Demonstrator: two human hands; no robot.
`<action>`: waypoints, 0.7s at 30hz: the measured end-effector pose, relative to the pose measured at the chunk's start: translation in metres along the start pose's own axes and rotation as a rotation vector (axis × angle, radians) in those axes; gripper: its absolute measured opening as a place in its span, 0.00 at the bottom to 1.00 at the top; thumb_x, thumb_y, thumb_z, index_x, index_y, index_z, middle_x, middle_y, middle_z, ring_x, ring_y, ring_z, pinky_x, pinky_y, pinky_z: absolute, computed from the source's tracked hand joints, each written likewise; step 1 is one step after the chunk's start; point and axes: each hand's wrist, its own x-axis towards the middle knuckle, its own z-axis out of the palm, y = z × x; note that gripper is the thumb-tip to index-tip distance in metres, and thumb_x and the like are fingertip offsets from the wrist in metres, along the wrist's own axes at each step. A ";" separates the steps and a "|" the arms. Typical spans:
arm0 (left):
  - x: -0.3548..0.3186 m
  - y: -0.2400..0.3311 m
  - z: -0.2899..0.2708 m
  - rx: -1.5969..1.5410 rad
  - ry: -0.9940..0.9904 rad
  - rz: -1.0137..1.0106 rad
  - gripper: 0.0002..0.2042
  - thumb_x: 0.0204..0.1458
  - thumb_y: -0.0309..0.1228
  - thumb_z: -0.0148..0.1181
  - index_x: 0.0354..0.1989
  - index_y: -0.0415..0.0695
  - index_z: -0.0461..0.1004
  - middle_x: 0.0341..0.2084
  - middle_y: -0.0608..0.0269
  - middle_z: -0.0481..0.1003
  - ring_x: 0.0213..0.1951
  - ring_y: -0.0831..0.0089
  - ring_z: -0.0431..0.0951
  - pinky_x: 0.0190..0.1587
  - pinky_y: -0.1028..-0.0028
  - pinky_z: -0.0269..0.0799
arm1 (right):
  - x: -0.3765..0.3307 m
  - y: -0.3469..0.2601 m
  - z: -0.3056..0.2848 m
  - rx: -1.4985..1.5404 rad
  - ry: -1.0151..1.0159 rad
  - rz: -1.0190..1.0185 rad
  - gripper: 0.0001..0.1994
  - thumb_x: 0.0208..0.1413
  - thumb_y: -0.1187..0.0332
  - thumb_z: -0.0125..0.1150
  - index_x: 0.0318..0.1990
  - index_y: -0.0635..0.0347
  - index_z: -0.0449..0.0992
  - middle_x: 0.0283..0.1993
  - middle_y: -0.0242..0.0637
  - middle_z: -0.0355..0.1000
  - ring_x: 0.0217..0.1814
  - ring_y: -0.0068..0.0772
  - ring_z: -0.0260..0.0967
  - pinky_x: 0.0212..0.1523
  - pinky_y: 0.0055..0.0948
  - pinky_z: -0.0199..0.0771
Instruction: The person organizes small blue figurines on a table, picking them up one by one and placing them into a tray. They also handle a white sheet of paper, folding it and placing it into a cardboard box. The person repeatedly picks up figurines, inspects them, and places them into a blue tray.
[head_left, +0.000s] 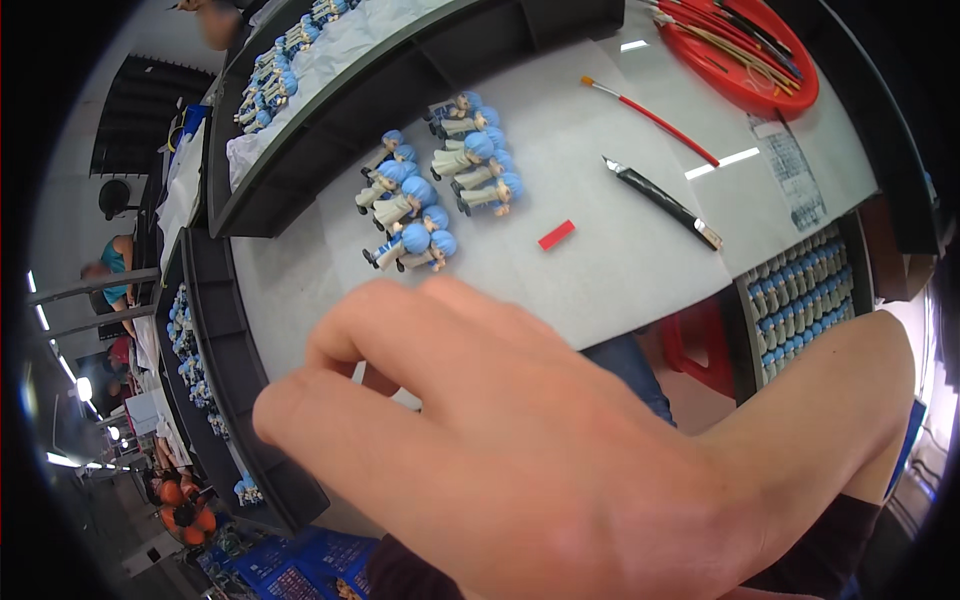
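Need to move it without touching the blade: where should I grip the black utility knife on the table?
Grip the black utility knife around the middle of its handle, pinching across its narrow width from above. It lies flat and diagonal with bare table on both long sides; keep off the metal-tipped end nearest you.

A right hand looms close — blue-haired figurines lie on the table beyond.

Red paintbrush, black craft knife, red tray.

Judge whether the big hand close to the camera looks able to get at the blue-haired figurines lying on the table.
Probably yes: the hand hangs above the white table, its fingers pointing toward the figurines, with nothing between them.
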 end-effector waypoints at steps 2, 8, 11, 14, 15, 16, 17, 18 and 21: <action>0.004 0.002 0.002 -0.028 -0.061 0.101 0.09 0.46 0.20 0.54 0.37 0.36 0.68 0.33 0.58 0.70 0.37 0.67 0.70 0.48 0.69 0.60 | 0.019 0.019 -0.010 -0.039 0.014 -0.027 0.22 0.31 0.80 0.53 0.41 0.62 0.68 0.39 0.43 0.65 0.39 0.42 0.62 0.37 0.33 0.63; 0.047 0.040 0.013 0.139 -0.206 0.102 0.07 0.43 0.18 0.55 0.33 0.35 0.69 0.28 0.58 0.72 0.30 0.74 0.70 0.32 0.76 0.66 | 0.059 0.086 -0.047 -0.138 0.077 -0.053 0.22 0.31 0.79 0.54 0.42 0.62 0.67 0.40 0.43 0.64 0.40 0.43 0.61 0.38 0.33 0.62; 0.037 0.045 -0.005 0.022 -0.157 0.062 0.07 0.46 0.20 0.55 0.35 0.35 0.69 0.32 0.54 0.71 0.33 0.65 0.72 0.39 0.70 0.66 | 0.086 0.108 -0.021 -0.079 -0.025 -0.018 0.22 0.32 0.78 0.55 0.42 0.62 0.67 0.40 0.43 0.63 0.40 0.44 0.61 0.38 0.33 0.62; 0.069 0.056 -0.023 -0.002 -0.339 0.164 0.11 0.46 0.24 0.57 0.39 0.37 0.70 0.37 0.51 0.71 0.36 0.63 0.72 0.44 0.68 0.65 | 0.106 0.107 -0.036 -0.129 0.016 0.031 0.22 0.32 0.78 0.56 0.42 0.61 0.66 0.40 0.43 0.63 0.41 0.44 0.60 0.38 0.33 0.62; 0.079 0.059 -0.027 0.003 -0.409 0.207 0.12 0.46 0.25 0.58 0.40 0.38 0.70 0.38 0.51 0.71 0.37 0.64 0.72 0.45 0.68 0.64 | 0.111 0.108 -0.041 -0.128 0.032 0.052 0.22 0.32 0.77 0.56 0.42 0.61 0.66 0.40 0.43 0.63 0.41 0.44 0.60 0.39 0.33 0.62; 0.090 0.080 -0.010 -0.149 -0.282 0.073 0.10 0.43 0.21 0.58 0.36 0.37 0.70 0.34 0.53 0.71 0.32 0.69 0.71 0.37 0.73 0.64 | 0.116 0.109 -0.045 -0.134 0.044 0.080 0.22 0.33 0.77 0.56 0.42 0.61 0.66 0.40 0.43 0.62 0.41 0.45 0.60 0.39 0.33 0.62; 0.102 0.081 -0.011 -0.026 -0.305 0.148 0.09 0.42 0.19 0.57 0.34 0.36 0.70 0.31 0.55 0.72 0.27 0.72 0.69 0.32 0.76 0.64 | 0.118 0.112 -0.052 -0.167 0.078 0.126 0.22 0.33 0.77 0.56 0.42 0.61 0.66 0.40 0.43 0.62 0.41 0.45 0.60 0.39 0.33 0.62; 0.110 0.083 -0.013 0.098 -0.314 0.213 0.08 0.41 0.17 0.56 0.33 0.36 0.69 0.29 0.56 0.72 0.23 0.76 0.68 0.26 0.80 0.63 | 0.116 0.116 -0.058 -0.180 0.114 0.191 0.22 0.33 0.77 0.57 0.42 0.61 0.66 0.41 0.43 0.62 0.41 0.45 0.60 0.39 0.33 0.61; 0.126 0.105 -0.006 0.008 -0.272 0.074 0.09 0.42 0.17 0.56 0.33 0.36 0.69 0.29 0.57 0.71 0.21 0.80 0.66 0.25 0.83 0.62 | 0.109 0.124 -0.085 -0.192 0.215 0.360 0.22 0.34 0.81 0.56 0.44 0.61 0.67 0.42 0.39 0.63 0.44 0.42 0.60 0.43 0.34 0.62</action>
